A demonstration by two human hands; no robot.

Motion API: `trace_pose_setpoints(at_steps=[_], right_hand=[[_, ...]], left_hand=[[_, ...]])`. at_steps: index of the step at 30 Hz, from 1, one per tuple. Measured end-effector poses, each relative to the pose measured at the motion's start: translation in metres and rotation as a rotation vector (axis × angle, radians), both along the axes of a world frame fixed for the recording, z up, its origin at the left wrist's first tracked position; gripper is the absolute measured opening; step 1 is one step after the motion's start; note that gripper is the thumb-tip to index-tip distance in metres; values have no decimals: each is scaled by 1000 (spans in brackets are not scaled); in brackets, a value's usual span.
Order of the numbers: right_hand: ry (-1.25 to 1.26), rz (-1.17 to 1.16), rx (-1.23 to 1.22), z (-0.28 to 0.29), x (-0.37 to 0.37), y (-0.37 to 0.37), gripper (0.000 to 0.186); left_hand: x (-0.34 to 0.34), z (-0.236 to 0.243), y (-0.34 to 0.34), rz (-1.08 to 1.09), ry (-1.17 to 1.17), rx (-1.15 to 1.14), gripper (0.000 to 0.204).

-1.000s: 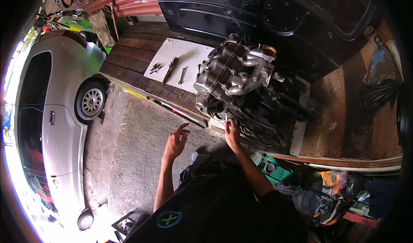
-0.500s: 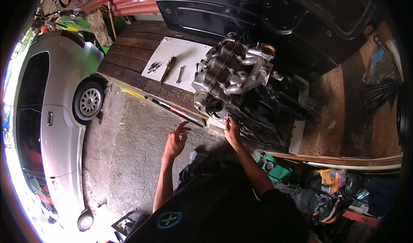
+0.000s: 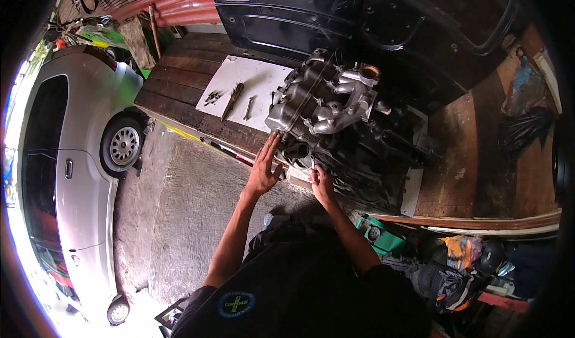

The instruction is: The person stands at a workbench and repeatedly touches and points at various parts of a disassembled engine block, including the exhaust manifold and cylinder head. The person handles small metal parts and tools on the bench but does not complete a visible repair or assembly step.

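A grimy metal engine [image 3: 335, 107] with intake pipes and valve cover rests near the front of the bench. My left hand [image 3: 262, 169], open with fingers stretched flat, reaches to the engine's lower left side, its fingertips at or just beside the metal. My right hand [image 3: 322, 185] is closed round a silver wrench [image 3: 312, 163] at the engine's front, below a dark round opening. Left of the engine, a white board [image 3: 263, 71] carries another wrench [image 3: 248, 108], a long dark tool [image 3: 232, 101] and several small pieces [image 3: 213, 97].
The wooden bench [image 3: 173, 83] backs onto a black vehicle panel [image 3: 371, 8]. A silver car [image 3: 84, 164] stands to my left over concrete floor [image 3: 179, 218]. Black plastic bags [image 3: 521, 131] hang at right. A green case [image 3: 377, 236] and piled clutter [image 3: 461, 254] lie below the bench's right end.
My left hand has moved up and right to the engine's side, and its fingers have straightened. My right hand stays with the wrench at about the same spot.
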State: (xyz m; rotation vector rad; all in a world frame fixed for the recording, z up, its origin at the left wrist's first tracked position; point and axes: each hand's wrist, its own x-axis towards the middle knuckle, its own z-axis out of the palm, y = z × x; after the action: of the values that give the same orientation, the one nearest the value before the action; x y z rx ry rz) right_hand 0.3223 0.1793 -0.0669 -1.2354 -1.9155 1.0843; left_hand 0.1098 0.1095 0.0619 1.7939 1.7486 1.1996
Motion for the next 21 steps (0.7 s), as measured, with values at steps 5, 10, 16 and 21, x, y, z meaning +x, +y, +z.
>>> trace_pose_setpoints(at_steps=[5,10,16,21], right_hand=[[-109,24,102,-21,3,12,17],[-62,-2,88,-28,-1,18,16],[69,-37,-93,-9,-11,1,17],[100,-69,-72,-14,-5,2,16]], left_hand=[[5,4,4,-28,54,-70,89],[3,6,4,-56,115,-76,95],[5,3,3,-36,83,-50,94],[5,2,4,-30,75,-47,93]])
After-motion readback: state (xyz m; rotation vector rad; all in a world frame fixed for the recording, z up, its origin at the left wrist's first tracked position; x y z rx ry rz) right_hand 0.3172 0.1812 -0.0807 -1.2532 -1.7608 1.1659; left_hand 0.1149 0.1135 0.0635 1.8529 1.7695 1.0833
